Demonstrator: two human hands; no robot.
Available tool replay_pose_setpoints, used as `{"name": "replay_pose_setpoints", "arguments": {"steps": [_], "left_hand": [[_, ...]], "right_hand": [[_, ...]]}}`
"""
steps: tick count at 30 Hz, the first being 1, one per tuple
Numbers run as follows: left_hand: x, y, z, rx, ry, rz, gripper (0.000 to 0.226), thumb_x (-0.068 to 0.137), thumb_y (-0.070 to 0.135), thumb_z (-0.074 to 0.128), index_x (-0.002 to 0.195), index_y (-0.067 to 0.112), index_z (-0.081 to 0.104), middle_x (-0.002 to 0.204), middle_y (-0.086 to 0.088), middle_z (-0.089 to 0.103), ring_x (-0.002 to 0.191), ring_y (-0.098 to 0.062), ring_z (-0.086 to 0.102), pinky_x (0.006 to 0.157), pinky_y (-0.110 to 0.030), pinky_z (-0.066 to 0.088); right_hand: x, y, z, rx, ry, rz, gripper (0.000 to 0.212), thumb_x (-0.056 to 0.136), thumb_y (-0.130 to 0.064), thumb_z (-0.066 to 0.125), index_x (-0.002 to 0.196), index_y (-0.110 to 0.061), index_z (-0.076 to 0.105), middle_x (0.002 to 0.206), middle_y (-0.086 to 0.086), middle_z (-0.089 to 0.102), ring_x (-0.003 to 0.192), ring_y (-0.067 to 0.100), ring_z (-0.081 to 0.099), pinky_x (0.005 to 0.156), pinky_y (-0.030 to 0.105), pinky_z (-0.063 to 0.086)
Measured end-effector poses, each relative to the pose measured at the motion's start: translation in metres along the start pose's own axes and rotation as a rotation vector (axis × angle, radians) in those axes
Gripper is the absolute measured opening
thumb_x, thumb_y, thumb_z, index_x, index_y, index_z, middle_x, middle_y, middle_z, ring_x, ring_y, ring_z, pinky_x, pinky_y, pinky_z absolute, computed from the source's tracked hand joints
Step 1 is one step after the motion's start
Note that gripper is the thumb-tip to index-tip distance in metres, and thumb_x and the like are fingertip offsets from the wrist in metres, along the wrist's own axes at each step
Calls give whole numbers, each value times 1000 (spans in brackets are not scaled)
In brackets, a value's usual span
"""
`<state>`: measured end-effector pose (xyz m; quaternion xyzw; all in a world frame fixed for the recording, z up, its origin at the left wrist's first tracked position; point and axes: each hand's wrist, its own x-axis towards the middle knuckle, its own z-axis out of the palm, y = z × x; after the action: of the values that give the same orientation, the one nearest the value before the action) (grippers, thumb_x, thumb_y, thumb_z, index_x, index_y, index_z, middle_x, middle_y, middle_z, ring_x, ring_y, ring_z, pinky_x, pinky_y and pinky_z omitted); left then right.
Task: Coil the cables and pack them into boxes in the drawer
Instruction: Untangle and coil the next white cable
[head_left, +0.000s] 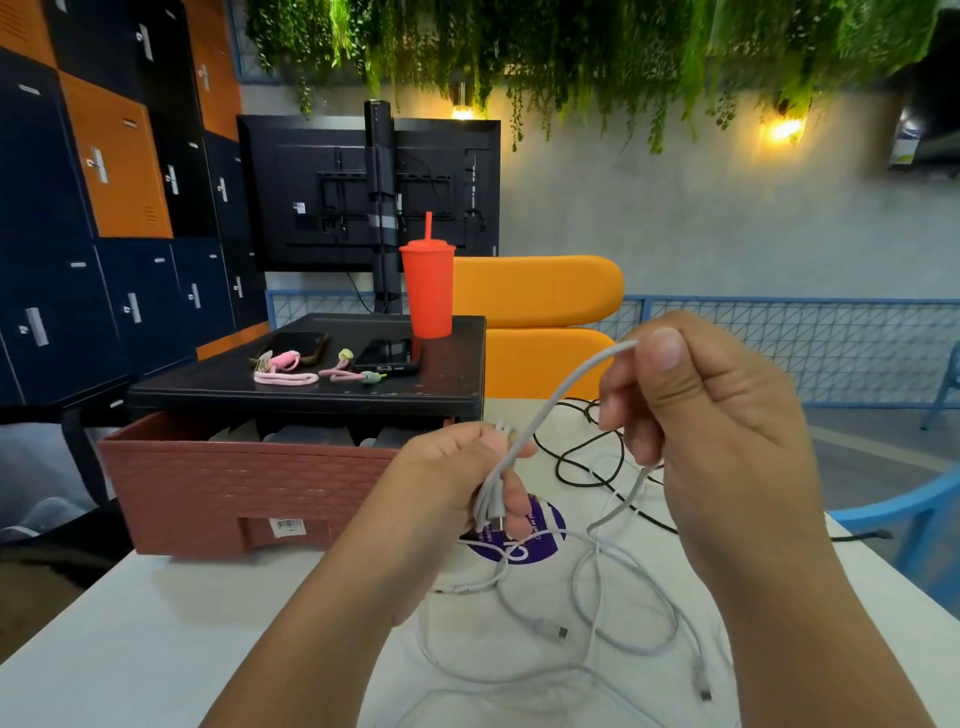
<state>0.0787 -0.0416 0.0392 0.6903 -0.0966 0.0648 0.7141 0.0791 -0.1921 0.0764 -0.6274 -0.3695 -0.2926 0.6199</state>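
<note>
Just right of the open drawer (244, 483), the left hand (457, 478) curls its fingers (515, 501) round a folded bundle of white cable (561, 395). The right hand (717, 426) pinches one strand higher up, and the rest trails loose on the surface (156, 623).

A white cable (566, 387) is trailing over a white table (156, 623) that is showing a purple logo (540, 540); at left, a brick-patterned reddish-brown drawer (234, 483) is sitting below an orange-red tumbler (428, 291), orange-and-navy lockers (114, 161) behind.

Head-worn wide-angle view, facing forward and down, close over left hand (457, 478), right hand (727, 426), table (156, 649)
</note>
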Motion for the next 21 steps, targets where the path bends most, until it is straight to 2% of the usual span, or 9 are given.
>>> {"name": "replay_pose_setpoints", "arguments": {"steps": [3,6,9,11,14,16,17,19,21], "left_hand": [[-1,0,1,16,-3,24,37,98,17,38,80,16,70,47,-2,53,44,-14,49,70,-42,35],[-6,3,-1,-127,-123,55,33,92,28,44,79,15,72,46,-1,48,41,-13,45,77,-38,43],[-11,9,-2,-348,-204,65,40,82,42,46,72,14,72,43,1,39,35,-10,37,64,-25,52],[-11,9,-5,-503,-233,101,36,82,38,50,74,10,72,43,2,39,34,-9,38,61,-24,53],[-5,5,-17,-721,-370,162,28,87,30,60,94,4,69,53,2,51,46,-9,50,77,-26,54],[-2,6,-21,-861,-446,135,36,97,25,45,114,-4,59,70,-5,59,63,-15,59,93,-30,47],[-3,6,-22,-873,-387,137,39,100,23,37,123,-7,51,79,-11,61,73,-19,61,101,-33,41],[-6,5,-27,-802,-217,152,45,103,20,28,136,-11,34,97,-18,61,92,-27,61,111,-34,27],[-8,8,-26,-758,-153,217,46,102,17,30,139,-10,23,107,-20,61,103,-29,60,113,-33,21]], "right_hand": [[0,-2,1,-23,20,6,33,86,-42,40,64,-21,53,56,-8,55,47,2,42,48,11,34],[2,5,-6,-61,137,86,33,89,-42,45,66,-20,56,51,-6,50,48,3,40,46,14,31],[4,22,-11,-236,200,189,32,91,-41,49,69,-19,60,49,-8,45,45,2,38,43,12,28],[3,32,-13,-335,162,256,28,90,-35,56,68,-17,60,50,-8,44,46,1,41,42,10,30],[1,34,-11,-403,1,298,23,87,-32,58,67,-21,59,50,-10,46,47,0,41,44,10,33],[0,32,-8,-461,-143,306,25,88,-31,56,63,-29,58,52,-9,50,50,4,43,47,12,33],[0,33,-7,-482,-215,312,25,89,-32,55,64,-32,59,55,-6,53,52,7,45,50,14,35],[-2,33,0,-507,-376,349,20,90,-33,54,73,-33,64,65,2,59,59,15,52,63,29,46],[-5,31,7,-514,-523,394,20,92,-33,52,85,-47,64,66,-3,59,67,14,58,67,29,48]]}}
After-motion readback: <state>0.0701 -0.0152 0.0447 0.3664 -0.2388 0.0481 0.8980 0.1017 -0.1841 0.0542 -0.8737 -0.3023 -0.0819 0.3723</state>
